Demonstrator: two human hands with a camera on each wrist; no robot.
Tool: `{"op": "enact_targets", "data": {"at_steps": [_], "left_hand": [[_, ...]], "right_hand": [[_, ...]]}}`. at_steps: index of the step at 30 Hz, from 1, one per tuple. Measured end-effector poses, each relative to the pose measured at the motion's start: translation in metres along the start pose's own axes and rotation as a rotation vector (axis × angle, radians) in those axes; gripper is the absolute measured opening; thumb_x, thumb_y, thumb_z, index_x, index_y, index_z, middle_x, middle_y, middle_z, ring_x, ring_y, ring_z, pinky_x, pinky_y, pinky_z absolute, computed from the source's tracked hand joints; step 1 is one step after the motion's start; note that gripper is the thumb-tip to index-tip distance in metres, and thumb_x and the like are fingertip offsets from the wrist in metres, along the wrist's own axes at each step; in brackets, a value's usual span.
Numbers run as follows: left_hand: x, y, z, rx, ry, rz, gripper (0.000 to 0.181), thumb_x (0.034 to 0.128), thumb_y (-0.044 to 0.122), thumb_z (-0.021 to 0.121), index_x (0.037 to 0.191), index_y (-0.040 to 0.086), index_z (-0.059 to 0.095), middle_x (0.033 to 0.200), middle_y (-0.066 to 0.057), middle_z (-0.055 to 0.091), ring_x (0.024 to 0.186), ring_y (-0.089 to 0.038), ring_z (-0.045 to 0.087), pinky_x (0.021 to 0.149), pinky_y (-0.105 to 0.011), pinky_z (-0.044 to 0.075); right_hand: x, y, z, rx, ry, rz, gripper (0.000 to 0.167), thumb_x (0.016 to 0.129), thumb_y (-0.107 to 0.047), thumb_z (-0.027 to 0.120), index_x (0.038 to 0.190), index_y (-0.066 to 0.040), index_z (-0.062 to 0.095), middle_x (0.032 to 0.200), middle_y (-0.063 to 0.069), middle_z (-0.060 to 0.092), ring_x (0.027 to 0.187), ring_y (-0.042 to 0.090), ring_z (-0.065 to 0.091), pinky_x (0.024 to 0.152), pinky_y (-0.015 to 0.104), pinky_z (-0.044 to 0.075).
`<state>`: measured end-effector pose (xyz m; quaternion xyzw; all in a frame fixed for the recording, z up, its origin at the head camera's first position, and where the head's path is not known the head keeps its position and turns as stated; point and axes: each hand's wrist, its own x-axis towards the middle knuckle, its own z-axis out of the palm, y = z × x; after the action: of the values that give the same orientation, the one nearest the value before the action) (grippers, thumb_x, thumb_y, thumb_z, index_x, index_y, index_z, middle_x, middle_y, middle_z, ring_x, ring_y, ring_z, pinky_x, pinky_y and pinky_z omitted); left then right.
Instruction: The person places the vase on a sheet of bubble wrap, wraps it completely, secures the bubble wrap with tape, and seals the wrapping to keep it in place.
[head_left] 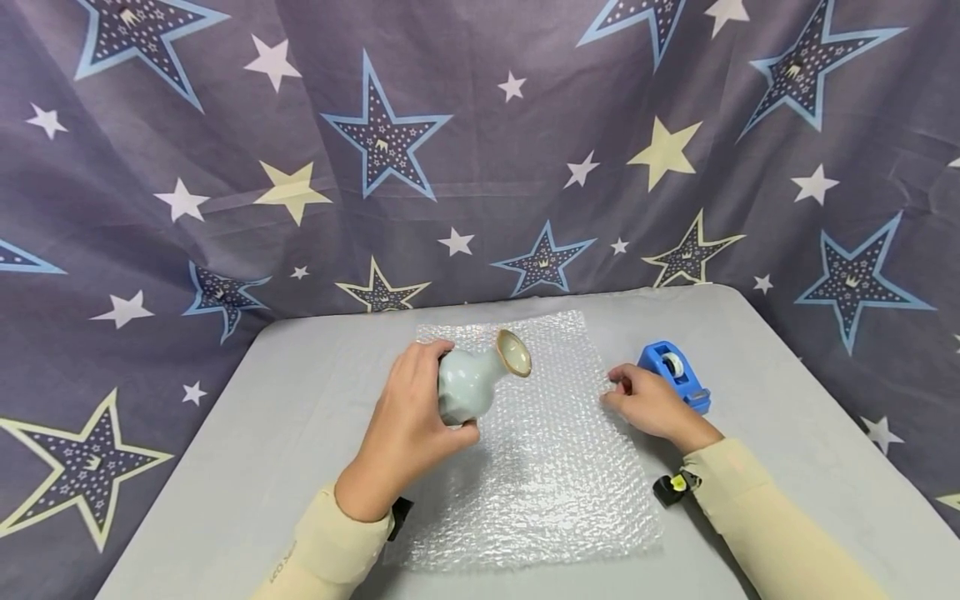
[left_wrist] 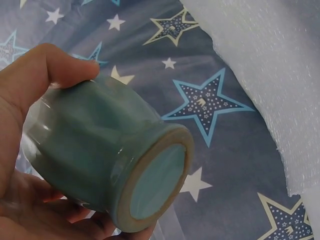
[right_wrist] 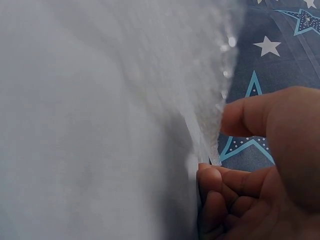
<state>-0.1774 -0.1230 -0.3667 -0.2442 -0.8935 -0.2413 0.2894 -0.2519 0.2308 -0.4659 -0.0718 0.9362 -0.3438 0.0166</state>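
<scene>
A pale green glazed vase point(head_left: 467, 385) with a narrow neck and flared, brown-rimmed mouth is gripped round its body by my left hand point(head_left: 408, 408). It is held tilted above the bubble wrap point(head_left: 555, 467), mouth to the right. In the left wrist view, the vase's round base point(left_wrist: 157, 182) faces the camera, with thumb and fingers on opposite sides of the body. My right hand point(head_left: 651, 402) is at the right edge of the bubble wrap. In the right wrist view, its thumb and bent fingers point(right_wrist: 245, 182) are apart beside that edge; whether they touch it is unclear.
A blue tape dispenser point(head_left: 675, 375) with a roll of tape stands just beyond my right hand. The bubble wrap lies flat on a table with a light grey cover point(head_left: 300, 400). A star-patterned curtain point(head_left: 465, 167) hangs behind and at both sides.
</scene>
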Motion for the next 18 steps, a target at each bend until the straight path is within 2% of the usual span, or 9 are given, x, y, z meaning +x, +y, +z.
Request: {"op": "enact_targets", "data": {"at_steps": [11,18], "left_hand": [[-0.003,0.004,0.007,-0.024,-0.03,0.04,0.089,0.0512,0.022,0.089,0.131,0.003,0.054,0.112,-0.009,0.058,0.098,-0.027,0.054,0.088,-0.04,0.049],[-0.004,0.006,0.011,-0.029,-0.021,0.08,0.087,0.051,0.02,0.087,0.129,0.002,0.055,0.11,-0.008,0.058,0.095,-0.026,0.053,0.086,-0.038,0.048]], "right_hand": [[0.001,0.001,0.001,-0.015,0.007,0.001,0.046,0.094,-0.028,0.066,0.13,0.0,0.061,0.093,0.003,0.062,0.084,0.016,0.057,0.075,0.032,0.045],[0.002,0.002,0.0,-0.013,0.006,0.002,0.046,0.094,-0.028,0.066,0.13,0.0,0.062,0.094,0.003,0.062,0.084,0.016,0.057,0.076,0.032,0.045]]}}
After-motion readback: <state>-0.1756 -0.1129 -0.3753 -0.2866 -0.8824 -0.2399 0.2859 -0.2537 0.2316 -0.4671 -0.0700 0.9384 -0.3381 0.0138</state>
